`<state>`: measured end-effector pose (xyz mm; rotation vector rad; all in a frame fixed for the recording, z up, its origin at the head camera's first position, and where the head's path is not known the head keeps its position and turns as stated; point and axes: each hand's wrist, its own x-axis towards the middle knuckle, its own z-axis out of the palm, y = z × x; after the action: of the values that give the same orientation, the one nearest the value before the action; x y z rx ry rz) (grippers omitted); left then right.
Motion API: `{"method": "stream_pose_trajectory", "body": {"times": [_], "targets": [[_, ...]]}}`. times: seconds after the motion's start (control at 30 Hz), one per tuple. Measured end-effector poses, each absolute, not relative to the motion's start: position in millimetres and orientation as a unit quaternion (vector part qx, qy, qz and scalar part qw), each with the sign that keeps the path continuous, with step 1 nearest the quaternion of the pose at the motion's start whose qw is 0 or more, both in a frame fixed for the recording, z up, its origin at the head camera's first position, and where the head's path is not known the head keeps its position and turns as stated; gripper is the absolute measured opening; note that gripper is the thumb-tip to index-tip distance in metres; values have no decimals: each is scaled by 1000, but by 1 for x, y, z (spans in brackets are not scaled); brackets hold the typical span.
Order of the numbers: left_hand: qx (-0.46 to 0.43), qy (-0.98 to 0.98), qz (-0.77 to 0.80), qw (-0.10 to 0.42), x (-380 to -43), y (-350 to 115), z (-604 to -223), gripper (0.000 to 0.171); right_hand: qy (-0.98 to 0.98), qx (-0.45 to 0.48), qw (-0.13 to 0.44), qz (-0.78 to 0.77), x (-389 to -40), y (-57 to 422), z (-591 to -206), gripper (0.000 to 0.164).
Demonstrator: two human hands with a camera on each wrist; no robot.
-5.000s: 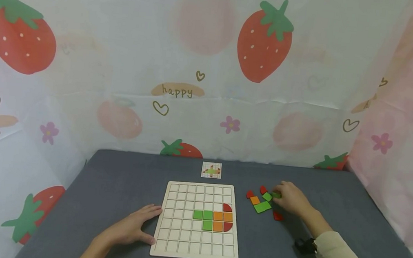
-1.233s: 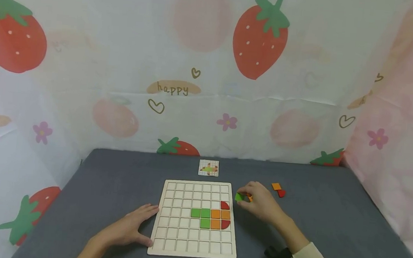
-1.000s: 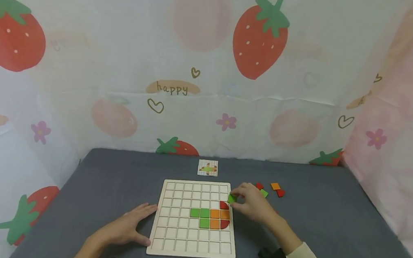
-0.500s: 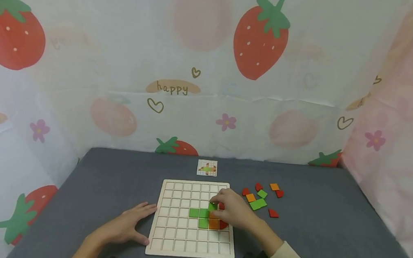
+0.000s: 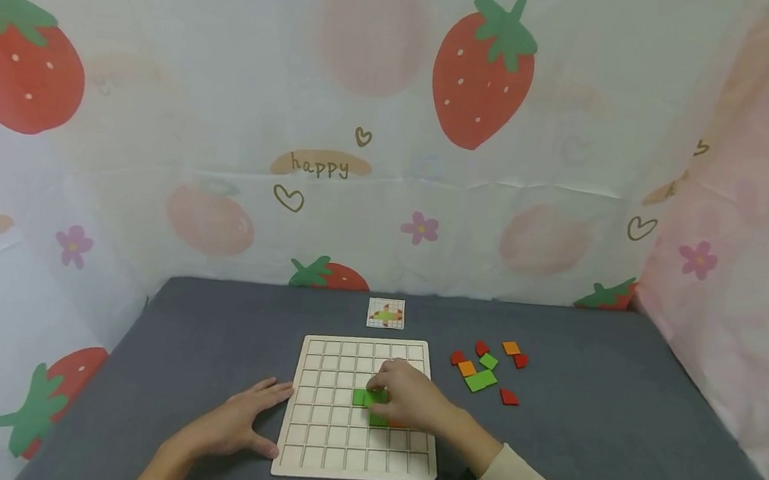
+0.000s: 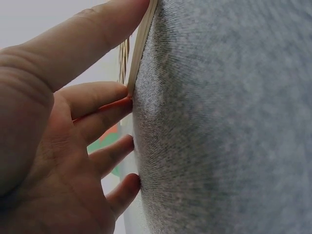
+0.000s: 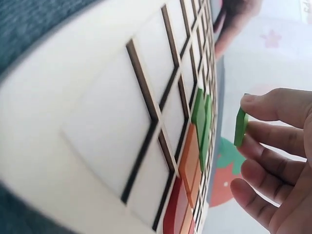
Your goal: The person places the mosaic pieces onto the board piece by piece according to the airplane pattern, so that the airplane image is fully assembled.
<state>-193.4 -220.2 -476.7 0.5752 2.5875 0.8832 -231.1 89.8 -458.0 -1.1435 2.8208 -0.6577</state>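
Between thumb and fingertips, my right hand (image 5: pixel 412 396) pinches a small green tile (image 7: pixel 241 126). It holds the tile above the middle of a pale wooden grid board (image 5: pixel 319 436), apart from the surface in the right wrist view. Green tiles (image 7: pixel 197 114), orange tiles (image 7: pixel 190 163) and a red rounded tile (image 7: pixel 175 207) sit in the board's squares; in the head view my right hand covers most of them. My left hand (image 5: pixel 242 416) rests at the board's left side with fingers spread. Its thumb and forefinger touch the board's edge in the left wrist view.
Right of the board lie loose pieces: a green rectangle (image 5: pixel 480 380), a small green tile (image 5: pixel 488 361), orange tiles (image 5: pixel 511 348) and several red pieces (image 5: pixel 509 397). A small picture card (image 5: pixel 386 313) lies behind the board on the dark grey tabletop (image 5: pixel 225 333).
My right hand has picked a green tile from the loose pieces and carried it left over the board's middle. My left hand has stayed at the board's edge.
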Motion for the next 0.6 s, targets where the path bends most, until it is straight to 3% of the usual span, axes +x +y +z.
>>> {"method": "stream_pose_trajectory", "body": {"times": [0.6], "targets": [[216, 914, 306, 159, -195, -221, -480, 99, 914, -381, 27, -138, -227, 68, -465, 18]]}}
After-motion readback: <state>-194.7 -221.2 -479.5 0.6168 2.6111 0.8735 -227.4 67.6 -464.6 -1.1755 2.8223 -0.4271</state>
